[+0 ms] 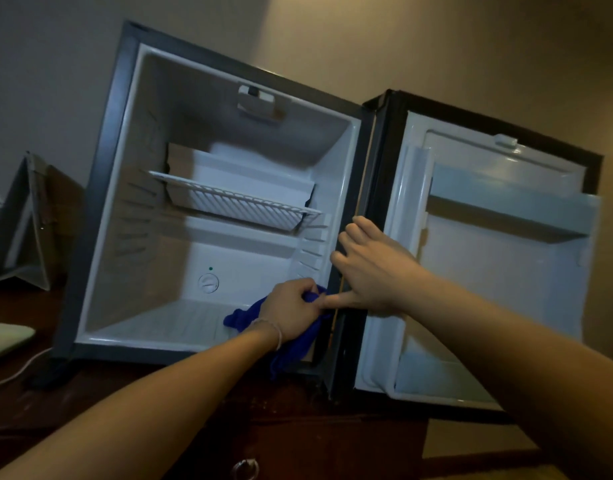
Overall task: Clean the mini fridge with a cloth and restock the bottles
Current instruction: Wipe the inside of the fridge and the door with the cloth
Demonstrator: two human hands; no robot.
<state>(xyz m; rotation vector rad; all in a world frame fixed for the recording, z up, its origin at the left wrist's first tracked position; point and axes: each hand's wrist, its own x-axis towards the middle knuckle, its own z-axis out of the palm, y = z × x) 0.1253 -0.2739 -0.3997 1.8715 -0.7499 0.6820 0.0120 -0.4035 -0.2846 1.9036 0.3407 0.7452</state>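
Note:
The mini fridge [100,188] stands open on a dark wooden surface, its white inside bare except for a wire shelf [235,199]. Its door [499,258] swings out to the right. My left hand [291,313] grips a blue cloth [242,318] at the lower right corner of the fridge floor. My right hand [371,268] rests on the fridge's right front edge by the hinge side, fingers spread and thumb pointing left toward the cloth. No bottles are in view.
A thermostat dial [208,283] sits low on the back wall. A folded card stand [24,223] stands left of the fridge. A pale flat object [3,339] and a white cable [17,372] lie at the left. A drawer ring pull [245,468] shows below.

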